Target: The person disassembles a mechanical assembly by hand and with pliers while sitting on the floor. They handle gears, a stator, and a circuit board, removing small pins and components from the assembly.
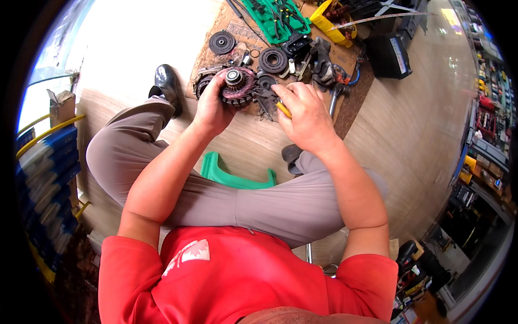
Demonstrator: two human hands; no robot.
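Observation:
In my left hand (212, 109) is a round motor part (241, 90) with reddish windings, a dark toothed rim and a silver bearing on top. My fingers wrap its near left side, above the cardboard. My right hand (307, 116) is closed around a yellow-handled tool (284, 110), just right of the motor part. Its working end cannot be made out among the dark parts. A dark ringed disc (273, 60) lies beyond my right hand, and a similar disc (222, 42) lies farther left. Against the motor part's left side rests a dark ribbed housing (203, 82).
Beyond the parts lie an open green tool case (276, 20) and a yellow container (333, 24). Grey work gloves (322, 65) and a metal-shafted tool (335, 100) are to the right, near a black battery-like box (387, 56). A green plastic stool (237, 175) stands between my legs.

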